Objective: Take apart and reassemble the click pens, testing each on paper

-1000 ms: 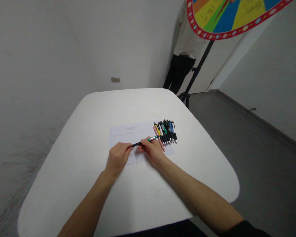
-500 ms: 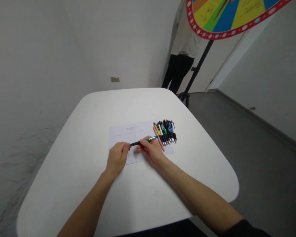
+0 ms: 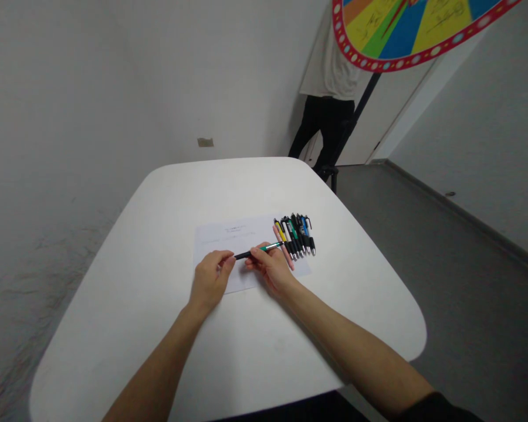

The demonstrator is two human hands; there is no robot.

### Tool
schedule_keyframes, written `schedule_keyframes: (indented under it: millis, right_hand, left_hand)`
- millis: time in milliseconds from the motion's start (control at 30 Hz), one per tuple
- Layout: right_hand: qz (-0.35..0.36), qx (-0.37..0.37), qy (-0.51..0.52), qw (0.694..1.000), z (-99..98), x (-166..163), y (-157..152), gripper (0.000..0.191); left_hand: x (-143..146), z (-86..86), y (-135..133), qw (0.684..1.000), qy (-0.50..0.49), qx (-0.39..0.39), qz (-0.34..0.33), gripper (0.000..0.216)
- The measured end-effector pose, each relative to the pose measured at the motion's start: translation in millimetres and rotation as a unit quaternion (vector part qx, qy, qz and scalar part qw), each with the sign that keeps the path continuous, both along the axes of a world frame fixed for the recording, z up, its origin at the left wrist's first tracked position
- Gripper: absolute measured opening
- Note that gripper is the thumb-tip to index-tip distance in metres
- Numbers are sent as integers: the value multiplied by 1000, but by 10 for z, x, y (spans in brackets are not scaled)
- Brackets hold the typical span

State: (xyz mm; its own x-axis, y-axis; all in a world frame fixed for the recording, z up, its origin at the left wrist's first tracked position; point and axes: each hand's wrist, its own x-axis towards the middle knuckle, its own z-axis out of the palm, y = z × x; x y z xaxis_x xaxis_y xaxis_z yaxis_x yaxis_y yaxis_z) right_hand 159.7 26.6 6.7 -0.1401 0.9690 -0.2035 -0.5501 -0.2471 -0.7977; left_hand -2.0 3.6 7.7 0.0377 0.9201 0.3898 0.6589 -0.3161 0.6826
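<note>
One pen (image 3: 243,255), presumably light, stiff and smooth, best held by its dark grip, is poised crosswise above the paper (image 3: 215,239) on the worktop (image 3: 180,202), its barrel grasped between thumb and fingers of the right hand (image 3: 273,268), its dark end pinched by the left hand (image 3: 209,275), both forearms (image 3: 347,334) angled inward.

Dim, greyish light — soft shadows
</note>
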Motion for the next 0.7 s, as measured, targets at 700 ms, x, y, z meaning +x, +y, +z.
schedule_keyframes:
  millis: [700]
  right_hand:
    - [-1, 12, -18, 1000, -12, -5, 9, 38]
  left_hand:
    - [-3, 16, -3, 998, 45, -12, -33, 26]
